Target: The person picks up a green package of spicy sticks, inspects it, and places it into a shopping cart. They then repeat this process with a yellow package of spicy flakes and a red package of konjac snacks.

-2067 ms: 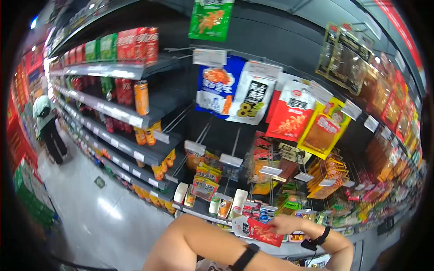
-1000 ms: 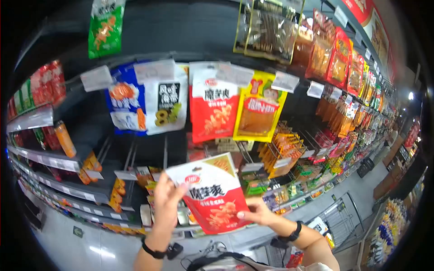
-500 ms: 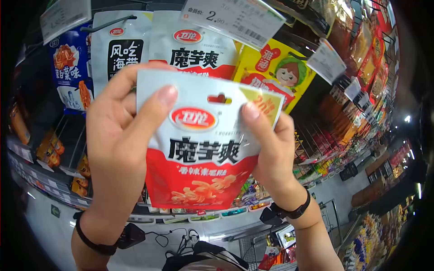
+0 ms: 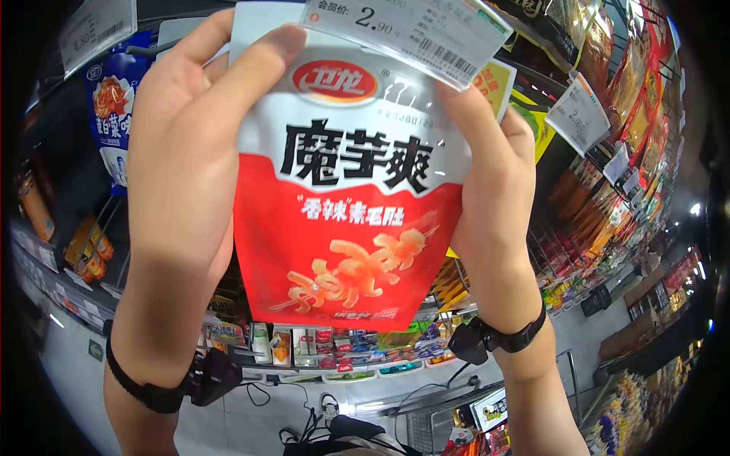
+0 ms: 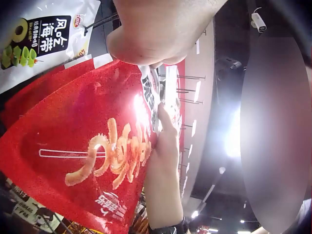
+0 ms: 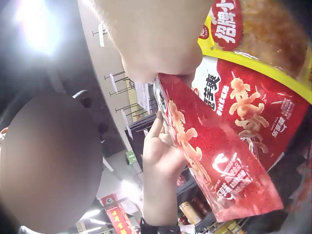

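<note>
A red and white snack bag [image 4: 346, 197] is held upright by its top corners, front toward the head camera. My left hand [image 4: 194, 144] pinches its upper left, thumb on the front; my right hand [image 4: 490, 167] pinches the upper right, thumb on the front. A price tag [image 4: 411, 38] covers part of the bag's top edge. In the left wrist view the bag [image 5: 83, 141] stands before another red bag. The right wrist view shows the held bag [image 6: 214, 156] beside a hanging bag of the same design [image 6: 258, 107]. The hanger's tip is hidden.
A blue bag [image 4: 114, 106] hangs at the left, and a yellow bag [image 4: 541, 125] is partly hidden behind my right hand. Another price tag [image 4: 578, 114] juts out at the right. Small packs [image 4: 327, 346] fill a low shelf, with a cart [image 4: 433, 429] below.
Both hands have raised the bag from lower down and moved it up to the price tag, now overlapping its top. The bag hanging behind is now covered in the head view.
</note>
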Motion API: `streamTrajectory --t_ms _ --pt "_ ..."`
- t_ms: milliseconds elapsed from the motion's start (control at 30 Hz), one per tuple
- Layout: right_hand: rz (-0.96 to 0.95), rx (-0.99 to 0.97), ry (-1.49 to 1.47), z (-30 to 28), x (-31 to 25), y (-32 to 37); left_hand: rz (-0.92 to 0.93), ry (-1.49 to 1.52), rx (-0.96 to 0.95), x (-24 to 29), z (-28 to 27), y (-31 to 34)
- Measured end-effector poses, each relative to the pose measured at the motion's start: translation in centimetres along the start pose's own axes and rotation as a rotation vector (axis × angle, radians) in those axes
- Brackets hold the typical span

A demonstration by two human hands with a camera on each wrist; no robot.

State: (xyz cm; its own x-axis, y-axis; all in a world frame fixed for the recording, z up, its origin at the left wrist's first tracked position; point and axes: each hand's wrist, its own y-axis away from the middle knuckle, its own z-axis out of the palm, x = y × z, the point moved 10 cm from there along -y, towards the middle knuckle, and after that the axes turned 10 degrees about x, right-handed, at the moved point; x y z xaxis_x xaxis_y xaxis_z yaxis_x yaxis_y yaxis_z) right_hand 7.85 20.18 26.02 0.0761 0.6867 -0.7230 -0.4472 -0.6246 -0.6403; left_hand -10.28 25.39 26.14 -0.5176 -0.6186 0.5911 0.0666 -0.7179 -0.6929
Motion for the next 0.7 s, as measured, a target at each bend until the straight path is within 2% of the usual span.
streamTrajectory --t_ms 67,167,233,333,400,500,600,700 --pt "0.092 0.034 -0.029 0.0 0.7 -0.6 -0.005 -0.007 -0.019 -0.2 0.0 -0.7" --pt "0.137 0.027 -0.032 0.0 1.3 -1.3 -0.097 -0.012 -0.089 -1.4 -0.5 -2.0" --pt "0.163 0.052 -0.026 -0.2 2.3 -1.9 -0.095 -0.054 -0.080 -1.8 -0.5 -2.4" --pt "0.104 -0.018 0.048 0.7 2.8 -2.5 -0.072 -0.138 0.001 -3.0 -1.4 -3.4" --pt "0.197 0.059 0.121 0.7 3.6 -2.3 -0.061 -0.192 0.007 -3.8 -1.7 -3.9" --pt "0.352 0.188 0.167 0.6 3.8 -1.9 -0.062 -0.444 0.060 -3.5 -1.8 -5.1" --pt "0.249 0.106 0.334 -0.1 4.9 -3.9 0.090 -0.594 -0.022 -1.4 -0.9 -5.5" --pt "0.264 0.058 0.135 0.3 3.2 -2.4 0.060 -0.491 -0.022 0.5 -1.0 -3.4"
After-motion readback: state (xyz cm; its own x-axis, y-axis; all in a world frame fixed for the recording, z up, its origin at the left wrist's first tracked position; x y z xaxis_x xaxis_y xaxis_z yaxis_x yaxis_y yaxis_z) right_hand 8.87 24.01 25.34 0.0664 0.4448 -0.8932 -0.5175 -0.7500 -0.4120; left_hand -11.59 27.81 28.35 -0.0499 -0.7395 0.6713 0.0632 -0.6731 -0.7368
